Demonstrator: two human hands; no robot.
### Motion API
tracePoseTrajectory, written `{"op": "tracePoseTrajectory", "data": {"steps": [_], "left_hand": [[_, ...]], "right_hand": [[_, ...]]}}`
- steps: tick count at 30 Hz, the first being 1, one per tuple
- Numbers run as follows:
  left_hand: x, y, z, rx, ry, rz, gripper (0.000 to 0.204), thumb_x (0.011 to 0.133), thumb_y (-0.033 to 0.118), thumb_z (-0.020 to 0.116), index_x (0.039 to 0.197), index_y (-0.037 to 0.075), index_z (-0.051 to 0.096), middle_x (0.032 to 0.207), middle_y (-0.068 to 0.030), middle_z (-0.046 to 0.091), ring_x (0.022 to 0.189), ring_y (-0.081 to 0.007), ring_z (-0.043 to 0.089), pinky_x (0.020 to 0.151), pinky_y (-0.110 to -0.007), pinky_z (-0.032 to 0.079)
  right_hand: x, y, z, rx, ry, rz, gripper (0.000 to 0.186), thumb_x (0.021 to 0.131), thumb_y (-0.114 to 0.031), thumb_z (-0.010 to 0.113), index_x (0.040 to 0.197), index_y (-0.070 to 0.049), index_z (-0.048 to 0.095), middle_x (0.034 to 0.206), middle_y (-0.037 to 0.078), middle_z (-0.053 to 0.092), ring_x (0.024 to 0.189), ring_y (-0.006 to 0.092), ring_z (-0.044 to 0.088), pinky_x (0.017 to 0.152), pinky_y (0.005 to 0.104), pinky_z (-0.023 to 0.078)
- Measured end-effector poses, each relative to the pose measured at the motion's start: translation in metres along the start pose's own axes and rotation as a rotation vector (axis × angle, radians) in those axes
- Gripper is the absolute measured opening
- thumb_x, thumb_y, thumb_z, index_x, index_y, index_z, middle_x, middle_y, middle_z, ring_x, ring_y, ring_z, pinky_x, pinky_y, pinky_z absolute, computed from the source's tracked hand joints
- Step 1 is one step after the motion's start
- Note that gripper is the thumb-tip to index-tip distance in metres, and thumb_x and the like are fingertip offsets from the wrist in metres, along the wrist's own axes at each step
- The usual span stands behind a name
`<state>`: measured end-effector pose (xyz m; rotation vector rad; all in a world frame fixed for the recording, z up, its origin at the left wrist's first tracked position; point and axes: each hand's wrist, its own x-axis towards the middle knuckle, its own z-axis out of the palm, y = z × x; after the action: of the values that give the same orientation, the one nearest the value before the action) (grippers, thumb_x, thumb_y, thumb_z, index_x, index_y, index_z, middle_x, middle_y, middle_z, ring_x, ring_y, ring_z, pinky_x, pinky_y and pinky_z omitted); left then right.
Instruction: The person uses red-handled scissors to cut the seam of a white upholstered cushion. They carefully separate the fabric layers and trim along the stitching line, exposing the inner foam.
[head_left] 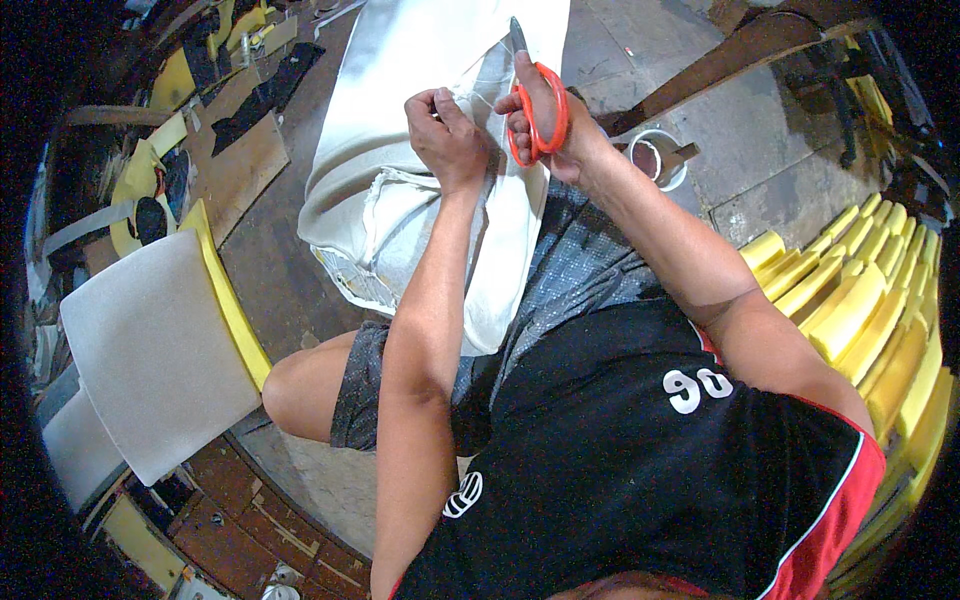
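Observation:
A large white fabric-covered piece (385, 110) lies before me and reaches down to my lap. Its near end is gathered into folds, and a rough greyish underside shows there. Above it my left hand (447, 140) is closed in a pinch on thin white thread (482, 78). The strands run from its fingertips toward my right hand (543, 98). That hand is wrapped round scissors (561, 108) with red handles, their dark blades pointing away from me over the fabric. Whether the blades touch the thread, I cannot tell.
Beside my left knee is a grey padded panel (165, 340) with yellow foam (228, 290) along its edge. Scraps and brown board (245, 165) litter the far left. A white bucket (675, 178) stands right of my forearm, near stacked yellow foam strips (850, 300) and a wooden beam (740, 62).

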<state>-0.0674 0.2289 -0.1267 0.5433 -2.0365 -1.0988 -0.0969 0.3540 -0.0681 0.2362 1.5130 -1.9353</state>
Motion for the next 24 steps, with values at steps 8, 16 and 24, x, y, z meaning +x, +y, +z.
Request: {"op": "tracePoseTrajectory", "data": {"steps": [8, 16, 24], "left_hand": [[-0.001, 0.003, 0.0, -0.018, -0.028, 0.028, 0.02, 0.097, 0.018, 0.051, 0.092, -0.002, 0.053, 0.081, -0.0163, 0.056, 0.071, -0.0293, 0.055, 0.066, -0.04, 0.045], [0.004, 0.0, 0.001, -0.044, -0.009, -0.063, 0.02, 0.096, 0.017, 0.051, 0.092, -0.003, 0.053, 0.083, -0.0185, 0.058, 0.073, -0.0305, 0.056, 0.068, -0.04, 0.046], [0.001, 0.0, 0.0, -0.003, 0.006, -0.012, 0.022, 0.097, 0.018, 0.051, 0.092, -0.003, 0.052, 0.082, -0.0178, 0.057, 0.071, -0.0304, 0.055, 0.066, -0.041, 0.045]], "right_hand": [[0.01, 0.0, 0.0, 0.009, 0.03, -0.018, 0.084, 0.084, -0.076, 0.049, 0.096, 0.006, 0.057, 0.055, -0.001, 0.043, 0.042, 0.0137, 0.047, 0.039, 0.0302, 0.038], [0.002, 0.012, -0.003, -0.02, 0.121, -0.146, 0.074, 0.085, -0.075, 0.048, 0.089, -0.001, 0.053, 0.057, -0.003, 0.041, 0.043, 0.0072, 0.04, 0.04, 0.0249, 0.036], [-0.001, -0.004, -0.003, 0.006, 0.001, -0.029, 0.082, 0.083, -0.076, 0.051, 0.097, 0.005, 0.055, 0.058, -0.002, 0.043, 0.045, 0.0083, 0.044, 0.043, 0.0232, 0.041]]}}
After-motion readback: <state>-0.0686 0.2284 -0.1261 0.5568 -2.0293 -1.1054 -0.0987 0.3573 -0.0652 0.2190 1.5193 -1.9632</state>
